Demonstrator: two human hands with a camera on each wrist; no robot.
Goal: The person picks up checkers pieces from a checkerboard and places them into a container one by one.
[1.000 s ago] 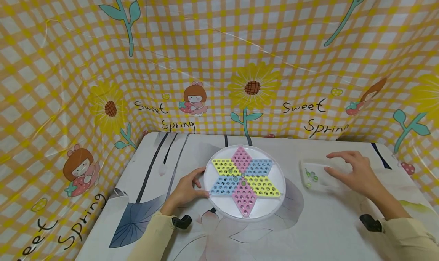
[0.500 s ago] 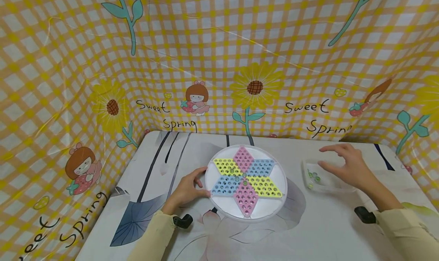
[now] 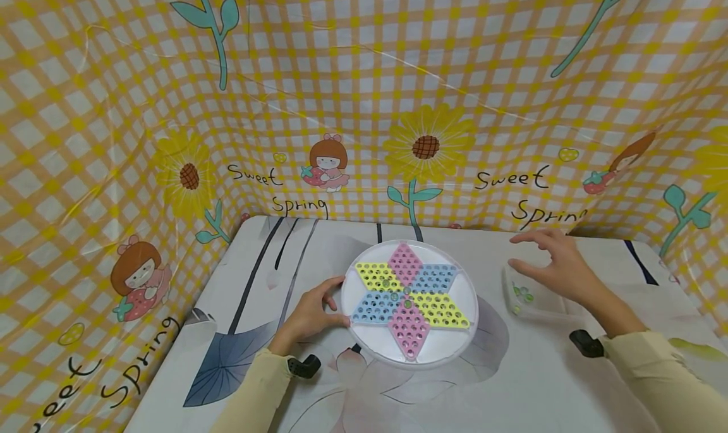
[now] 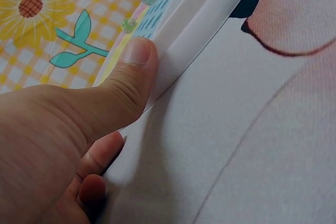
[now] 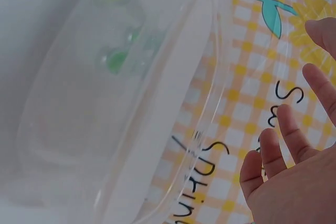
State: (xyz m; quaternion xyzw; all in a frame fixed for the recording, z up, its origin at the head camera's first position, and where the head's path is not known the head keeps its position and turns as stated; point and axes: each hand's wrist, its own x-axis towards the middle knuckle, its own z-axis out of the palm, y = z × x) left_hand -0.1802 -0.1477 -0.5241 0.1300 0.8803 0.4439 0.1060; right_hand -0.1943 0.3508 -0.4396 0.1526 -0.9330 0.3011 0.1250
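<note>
A round white Chinese checkers board [image 3: 411,351] with a pink, yellow and blue star lies on the table. Several glass marbles [image 3: 394,296] sit in holes around its centre. My left hand [image 3: 311,311] holds the board's left rim; in the left wrist view its thumb [image 4: 134,72] presses against the white side wall. To the right stands a clear plastic box [image 3: 554,317] with several green and yellow marbles [image 3: 520,294] at its left end. Above this box is my right hand [image 3: 563,272], thumb and index finger spread apart with nothing between them.
A white tablecloth [image 3: 443,398] with flower and leaf prints covers the table. Yellow checked cloth [image 3: 364,98] with sunflowers hangs behind and at the left. Each wrist carries a small black camera, such as the left one [image 3: 304,366].
My right hand has moved left across the clear box, its thumb and index finger staying apart. The left hand keeps its place at the board's rim.
</note>
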